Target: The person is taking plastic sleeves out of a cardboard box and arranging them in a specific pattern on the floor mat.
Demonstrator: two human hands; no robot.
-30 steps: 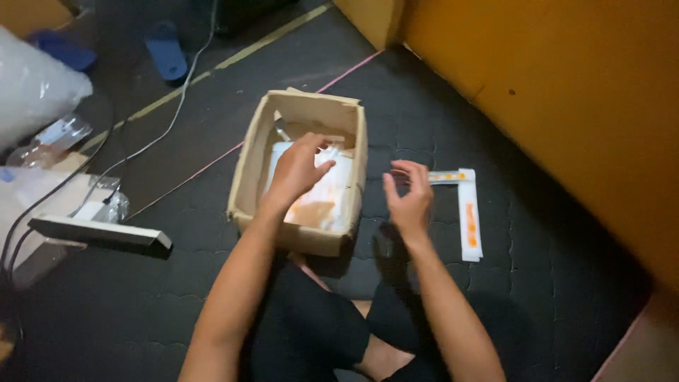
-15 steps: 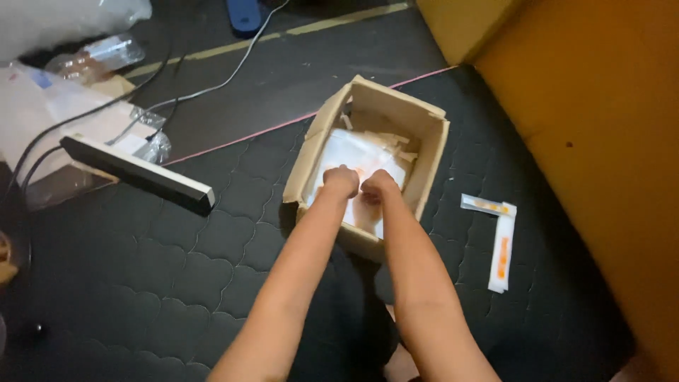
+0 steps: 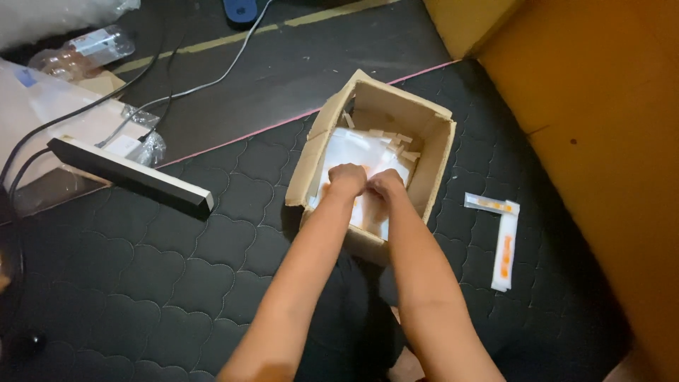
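Observation:
An open cardboard box [image 3: 433, 154] sits on a black quilted mat. Inside lie clear plastic packets [image 3: 353, 146] with white and orange contents. Both my hands are down in the box, side by side and touching. My left hand [image 3: 346, 177] is curled into a fist on a packet. Beside it, my right hand [image 3: 385, 185] is also curled, gripping the same plastic. What exactly the fingers pinch is hidden by the knuckles.
Two white and orange sachets [image 3: 501, 238] lie on the mat right of the box. A long black and white bar [image 3: 131, 177] with cables lies at the left. A yellow-orange wall [image 3: 601, 120] runs along the right. A plastic bottle [image 3: 85, 49] is at the far left.
My right hand moved from the mat beside the sachets into the box and joined my left hand. Both hands closed into fists on the packet. The view shifted left.

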